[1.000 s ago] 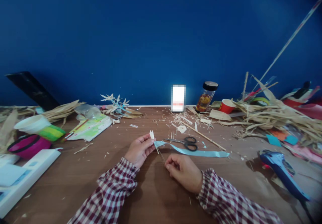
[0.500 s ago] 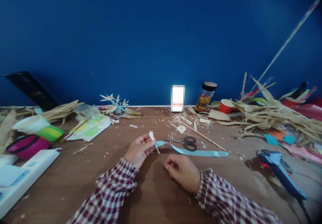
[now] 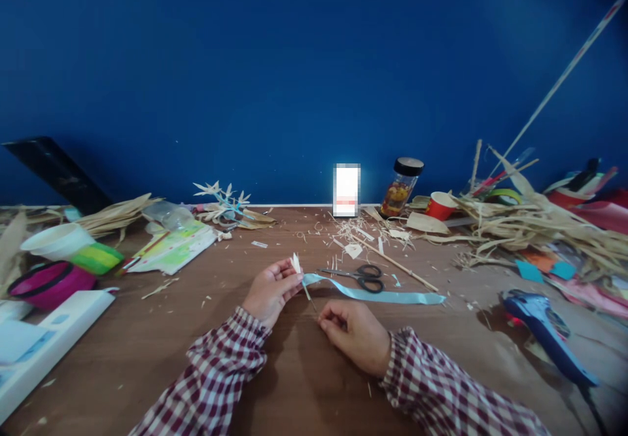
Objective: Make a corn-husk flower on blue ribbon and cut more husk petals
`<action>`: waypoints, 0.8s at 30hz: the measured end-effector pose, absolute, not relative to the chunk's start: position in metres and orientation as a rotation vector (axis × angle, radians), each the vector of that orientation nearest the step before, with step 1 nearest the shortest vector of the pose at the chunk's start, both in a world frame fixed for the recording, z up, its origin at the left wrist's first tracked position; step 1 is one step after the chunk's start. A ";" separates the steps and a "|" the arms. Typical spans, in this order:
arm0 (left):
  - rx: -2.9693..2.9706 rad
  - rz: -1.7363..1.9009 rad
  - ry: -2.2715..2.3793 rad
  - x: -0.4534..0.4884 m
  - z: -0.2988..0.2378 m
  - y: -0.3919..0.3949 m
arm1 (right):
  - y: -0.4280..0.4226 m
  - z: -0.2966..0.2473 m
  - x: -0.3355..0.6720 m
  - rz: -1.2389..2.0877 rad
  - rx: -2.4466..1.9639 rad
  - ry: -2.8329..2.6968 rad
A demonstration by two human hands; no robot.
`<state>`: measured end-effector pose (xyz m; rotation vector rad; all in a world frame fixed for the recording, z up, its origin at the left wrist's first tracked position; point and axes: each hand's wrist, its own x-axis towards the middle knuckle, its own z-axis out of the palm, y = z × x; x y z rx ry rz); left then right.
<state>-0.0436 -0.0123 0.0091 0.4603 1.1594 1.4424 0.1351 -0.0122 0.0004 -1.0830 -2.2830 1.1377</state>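
Between the thumb and fingers of my left hand [image 3: 271, 291] is a small pale husk flower [image 3: 295, 263], its petals pointing up. A light blue ribbon [image 3: 383, 295] starts at the flower's base by my left thumb, and its free end trails right across the table. The thin stem [image 3: 309, 297] slants down to the fingertips of my right hand [image 3: 354, 335], which are pinched at its lower end. Scissors [image 3: 366, 278] with black handles lie just behind the ribbon, slightly open.
A blue glue gun [image 3: 549, 335] lies at the right, near dried husks [image 3: 530, 223]. A jar [image 3: 401, 187], a red paper cup [image 3: 440, 206] and finished husk flowers [image 3: 228, 201] stand along the wall. A white power strip [image 3: 63, 338] is at the left. A thin stick [image 3: 402, 266] lies among scraps.
My right hand's fingertips have shifted very slightly left toward the stem. My left hand, the flower and the ribbon stay almost still. The view has moved a little.
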 end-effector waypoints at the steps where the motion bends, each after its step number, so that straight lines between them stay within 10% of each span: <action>1: 0.465 1.441 1.160 -0.044 0.009 -0.012 | -0.012 0.000 0.135 1.130 -1.084 -2.288; 24: 0.542 1.442 1.121 -0.043 0.012 -0.015 | 0.003 0.049 0.150 0.831 -1.053 -2.335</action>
